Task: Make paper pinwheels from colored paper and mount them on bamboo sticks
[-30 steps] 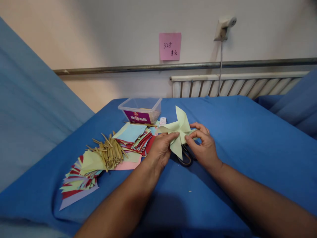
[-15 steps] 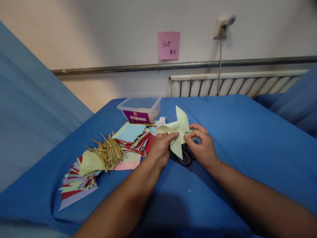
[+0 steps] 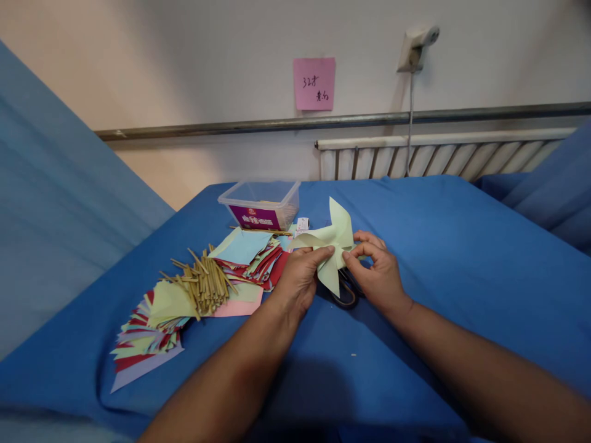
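Note:
A pale green paper pinwheel (image 3: 333,240) is held upright just above the blue sheet, in the middle of the view. My left hand (image 3: 298,280) pinches its centre from the left. My right hand (image 3: 376,271) pinches the centre from the right, thumb and forefinger together. Under the pinwheel lie dark scissors (image 3: 345,294), partly hidden by both hands. A heap of short straw-coloured sticks (image 3: 205,283) rests on coloured paper left of my left hand.
Stacks of coloured paper squares (image 3: 249,255) and triangles (image 3: 143,335) spread over the blue sheet (image 3: 462,258) at left. A clear plastic box (image 3: 261,204) stands behind them. A radiator (image 3: 438,157), a metal rail and a pink note (image 3: 314,83) are on the wall.
Almost nothing has moved; both hands stay pinched on the pinwheel's centre, and the view has shifted very slightly.

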Tool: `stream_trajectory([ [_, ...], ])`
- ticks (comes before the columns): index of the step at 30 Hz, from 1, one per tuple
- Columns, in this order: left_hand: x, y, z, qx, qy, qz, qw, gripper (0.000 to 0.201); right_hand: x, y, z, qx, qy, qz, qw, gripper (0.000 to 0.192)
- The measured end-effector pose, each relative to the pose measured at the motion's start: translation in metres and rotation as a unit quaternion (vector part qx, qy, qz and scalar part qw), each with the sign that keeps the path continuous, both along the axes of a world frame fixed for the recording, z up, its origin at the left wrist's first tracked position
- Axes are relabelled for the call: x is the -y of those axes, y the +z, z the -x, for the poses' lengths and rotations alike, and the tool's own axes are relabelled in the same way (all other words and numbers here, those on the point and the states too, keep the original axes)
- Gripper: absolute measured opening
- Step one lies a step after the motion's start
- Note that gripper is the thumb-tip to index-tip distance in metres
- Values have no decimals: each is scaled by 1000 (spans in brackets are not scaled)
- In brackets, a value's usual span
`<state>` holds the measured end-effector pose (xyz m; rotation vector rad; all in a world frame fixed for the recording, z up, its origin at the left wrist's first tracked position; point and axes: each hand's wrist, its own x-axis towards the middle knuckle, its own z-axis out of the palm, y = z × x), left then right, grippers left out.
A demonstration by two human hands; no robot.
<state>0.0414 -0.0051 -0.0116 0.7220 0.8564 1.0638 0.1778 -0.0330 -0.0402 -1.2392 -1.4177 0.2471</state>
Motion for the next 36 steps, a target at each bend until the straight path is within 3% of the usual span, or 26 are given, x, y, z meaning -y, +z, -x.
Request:
stream_trajectory([
  [19, 2, 3, -1, -15, 0, 4, 1000, 27, 2, 1, 2, -16, 15, 7, 1000, 17],
  [23, 1, 4, 0, -16, 4, -2, 1000, 27, 3, 1, 1, -85, 39, 26, 995, 9],
  [27, 1, 8, 3, -16, -10, -13, 1000, 30, -2, 5, -5, -244, 54, 48, 967, 33],
  [29, 2, 9, 3, -23, -23, -14, 999, 29, -5, 8, -10, -284, 84, 90, 951, 32],
  [33, 4, 9, 4, -49, -53, -13, 997, 25, -8, 12, -17, -310, 221, 207, 901, 27],
  [36, 5, 10, 4, -80, -70, -16, 994, 25, -7, 13, -18, -329, 250, 256, 874, 30],
])
